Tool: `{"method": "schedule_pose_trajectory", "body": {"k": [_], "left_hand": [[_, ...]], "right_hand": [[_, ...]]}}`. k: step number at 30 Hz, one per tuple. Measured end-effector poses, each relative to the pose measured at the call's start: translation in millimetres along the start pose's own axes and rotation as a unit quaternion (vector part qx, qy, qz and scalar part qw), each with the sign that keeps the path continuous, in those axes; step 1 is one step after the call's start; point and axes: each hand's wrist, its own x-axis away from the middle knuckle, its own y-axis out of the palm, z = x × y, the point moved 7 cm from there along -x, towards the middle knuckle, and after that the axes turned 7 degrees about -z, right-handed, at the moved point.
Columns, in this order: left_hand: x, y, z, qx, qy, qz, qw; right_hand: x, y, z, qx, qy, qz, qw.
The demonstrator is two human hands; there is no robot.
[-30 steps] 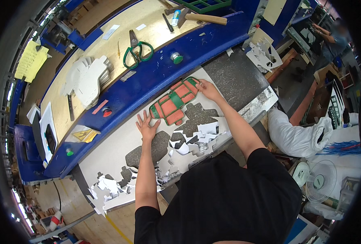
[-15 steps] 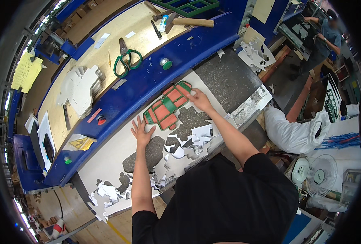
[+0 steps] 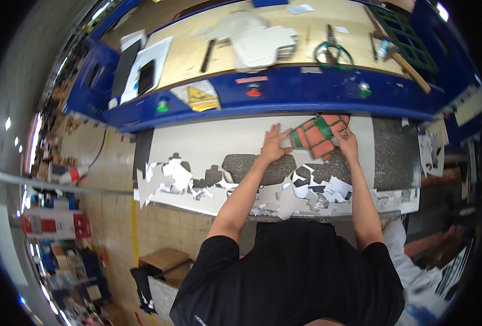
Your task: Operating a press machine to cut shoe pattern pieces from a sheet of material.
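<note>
A cutting die (image 3: 310,136) with a green frame and pinkish-red foam pads is at the far side of a whitish sheet (image 3: 208,138), slanting up to the right. My right hand (image 3: 346,144) grips its right part, thumb over the foam. My left hand (image 3: 275,145) is at its left end, fingers spread, thumb close to the die's edge; whether it touches is hard to see. Near my left wrist, a shaped hole (image 3: 279,171) in the sheet shows the dark speckled board. White paper scraps (image 3: 336,189) lie below my right hand.
Beyond the sheet runs a blue machine beam (image 3: 306,93) with a red knob (image 3: 253,92) and green knobs. On its wooden top are stacked white cut pieces (image 3: 262,48), green-handled scissors (image 3: 333,56), a hammer (image 3: 406,62) and a phone (image 3: 146,76). More scraps (image 3: 182,178) lie leftward.
My view has swung round, so the beam now runs nearly level. The die slants more against the sheet. My right hand has shifted from its far corner to its near right side.
</note>
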Motion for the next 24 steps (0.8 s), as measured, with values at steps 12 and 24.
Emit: {"method": "schedule_pose_trajectory", "body": {"k": [12,24], "left_hand": [[234.4,-84.7,-51.1,0.168,-0.146,0.295,0.929],[333.7,-74.3,-130.5,-0.115,-0.229,0.225,0.940]], "right_hand": [[-5.7,120.0,-106.7,0.383,-0.081,-0.080,0.917],[-1.7,215.9,-171.3,0.379,-0.194,-0.184,0.886]]}}
